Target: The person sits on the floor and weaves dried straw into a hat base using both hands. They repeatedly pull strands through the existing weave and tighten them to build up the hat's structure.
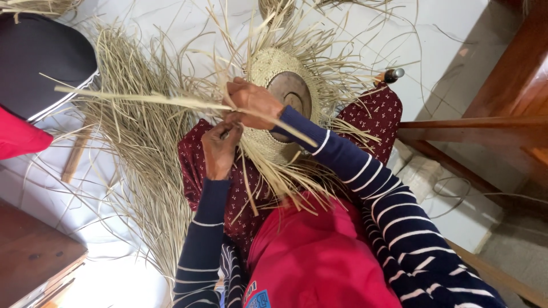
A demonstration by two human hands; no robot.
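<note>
The half-woven straw hat (274,108) sits on your lap, its crown stretched over a round wooden block (290,91), loose straw ends fanning out from the rim on every side. Your right hand (251,100) lies on the weave at the crown's left edge, its fingers clenched around a long pale straw strip (142,98) that runs out to the left. Just below, your left hand (220,148) pinches strands at the hat's edge, fingers grasping them tightly, the two hands nearly touching. Under the hat lies a dark red patterned cloth (382,111) across your knees. To the left, a big loose heap of straw (142,154) spreads over the white floor (114,274). A wooden bench (502,102) stands to the right.
</note>
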